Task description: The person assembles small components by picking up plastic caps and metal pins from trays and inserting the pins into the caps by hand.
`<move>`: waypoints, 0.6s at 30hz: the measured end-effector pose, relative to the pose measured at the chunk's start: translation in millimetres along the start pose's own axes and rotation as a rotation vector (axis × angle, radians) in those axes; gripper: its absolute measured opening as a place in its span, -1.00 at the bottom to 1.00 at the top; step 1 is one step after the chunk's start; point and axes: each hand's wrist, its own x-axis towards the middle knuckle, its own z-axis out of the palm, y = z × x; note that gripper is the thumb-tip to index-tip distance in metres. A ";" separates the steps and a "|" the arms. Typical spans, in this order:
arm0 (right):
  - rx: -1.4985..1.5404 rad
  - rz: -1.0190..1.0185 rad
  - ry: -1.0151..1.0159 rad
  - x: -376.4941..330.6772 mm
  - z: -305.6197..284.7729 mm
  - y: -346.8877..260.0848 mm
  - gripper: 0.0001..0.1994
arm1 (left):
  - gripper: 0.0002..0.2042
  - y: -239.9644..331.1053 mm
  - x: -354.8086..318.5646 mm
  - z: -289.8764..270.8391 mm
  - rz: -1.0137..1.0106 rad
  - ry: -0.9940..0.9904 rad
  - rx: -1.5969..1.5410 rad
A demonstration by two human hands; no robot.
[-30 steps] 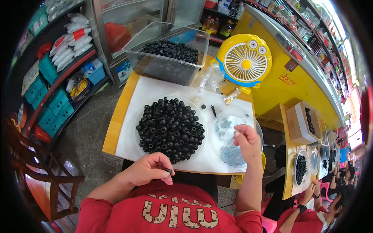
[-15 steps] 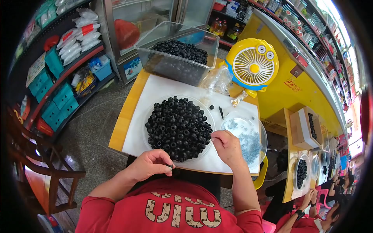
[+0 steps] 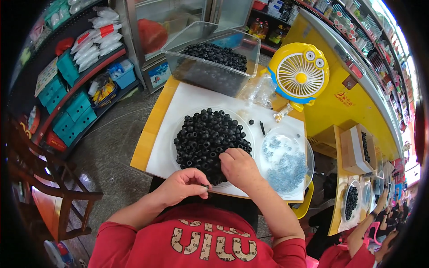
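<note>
A heap of small black ring-like plastic parts (image 3: 205, 134) fills a round clear tray (image 3: 250, 149) on the white-covered table. At the tray's near edge my left hand (image 3: 181, 187) pinches a small dark piece (image 3: 207, 186) between thumb and fingertips; most of it is hidden. My right hand (image 3: 240, 169) reaches over the near right side of the heap, its fingers bent together and touching the parts. What its fingertips hold, if anything, cannot be seen. To its right, a second clear tray (image 3: 308, 172) holds many tiny pale blue pieces (image 3: 288, 172).
A clear bin (image 3: 210, 82) of black parts stands at the table's back. Beside it are crumpled clear plastic bags (image 3: 261, 91) and a yellow fan (image 3: 300, 73). A single black part (image 3: 251, 122) and a thin black piece (image 3: 262, 128) lie between the trays. Co-workers sit at right.
My right hand has moved left, from beside the pale blue pieces onto the black heap. My left hand keeps its pinch near the tray edge. The whole view has shifted slightly.
</note>
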 end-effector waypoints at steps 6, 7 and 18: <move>0.761 0.472 0.073 -13.6 -25.9 -18.9 -0.81 | -0.82 5.1 16.5 17.3 0.050 0.007 -0.092; 0.985 0.509 0.097 -18.0 -27.8 -23.0 -0.79 | -0.82 4.3 19.8 20.3 0.045 0.005 -0.091; 0.408 0.196 0.048 -46.2 -52.8 -21.4 -0.84 | -0.68 2.9 32.7 52.0 0.000 0.069 0.041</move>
